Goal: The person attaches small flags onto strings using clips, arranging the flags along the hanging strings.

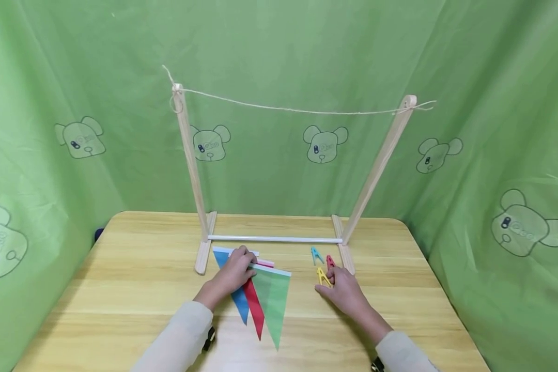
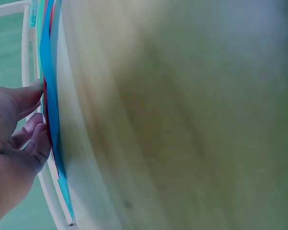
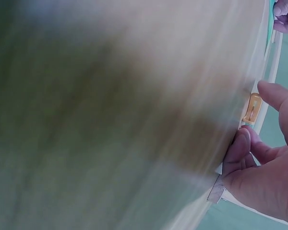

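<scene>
Near the table's middle my left hand [image 1: 234, 269] rests over the top edges of fanned pennants. A blue pennant [image 1: 241, 302], a red pennant [image 1: 254, 305] and a green pennant [image 1: 274, 299] overlap, points toward me. The left wrist view has the thumb and bent fingers apart, tips at the red and blue fabric [image 2: 50, 72]. To the right, my right hand [image 1: 346, 292] pinches a yellow clothespin [image 1: 323, 277] between thumb and fingers. This clothespin [image 3: 252, 108] shows orange in the right wrist view. A red clothespin [image 1: 330, 261] is partly covered by that hand; a blue clothespin [image 1: 316, 255] lies just beyond.
Behind the pennants stands a wooden frame with a left post [image 1: 190, 160] and a right post [image 1: 381, 165]. A string [image 1: 288, 109] sags between their tops, and a white rod [image 1: 274, 238] joins the feet. Green curtains [image 1: 269, 51] surround the wooden table [image 1: 135, 289].
</scene>
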Demonstrator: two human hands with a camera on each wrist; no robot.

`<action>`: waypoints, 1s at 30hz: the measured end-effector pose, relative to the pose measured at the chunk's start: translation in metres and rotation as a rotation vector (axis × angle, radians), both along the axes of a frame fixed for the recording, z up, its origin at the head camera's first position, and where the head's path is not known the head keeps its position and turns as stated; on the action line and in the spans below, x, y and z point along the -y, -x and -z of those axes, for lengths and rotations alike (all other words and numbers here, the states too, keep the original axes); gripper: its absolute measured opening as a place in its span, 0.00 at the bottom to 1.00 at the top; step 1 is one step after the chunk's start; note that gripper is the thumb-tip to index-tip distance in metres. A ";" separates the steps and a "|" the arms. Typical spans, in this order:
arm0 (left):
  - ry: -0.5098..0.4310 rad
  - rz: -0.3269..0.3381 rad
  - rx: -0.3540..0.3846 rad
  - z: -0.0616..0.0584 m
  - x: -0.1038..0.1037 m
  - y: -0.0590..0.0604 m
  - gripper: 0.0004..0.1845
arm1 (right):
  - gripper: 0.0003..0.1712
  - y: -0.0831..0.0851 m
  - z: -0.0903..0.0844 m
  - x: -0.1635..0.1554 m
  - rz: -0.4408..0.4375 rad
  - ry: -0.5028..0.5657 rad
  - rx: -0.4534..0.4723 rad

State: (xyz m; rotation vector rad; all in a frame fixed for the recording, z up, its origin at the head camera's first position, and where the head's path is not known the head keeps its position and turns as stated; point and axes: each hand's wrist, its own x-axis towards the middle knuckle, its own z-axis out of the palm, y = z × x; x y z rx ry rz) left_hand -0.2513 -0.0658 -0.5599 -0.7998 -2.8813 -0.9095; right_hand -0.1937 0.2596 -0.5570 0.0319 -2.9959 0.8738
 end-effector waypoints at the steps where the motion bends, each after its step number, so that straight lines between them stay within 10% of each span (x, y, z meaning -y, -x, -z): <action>1: -0.001 -0.001 0.010 0.000 0.000 0.000 0.07 | 0.24 0.000 0.001 0.000 0.004 -0.004 0.001; 30: -0.004 0.009 0.118 -0.005 -0.001 0.011 0.07 | 0.19 -0.004 -0.002 0.001 -0.005 -0.004 -0.064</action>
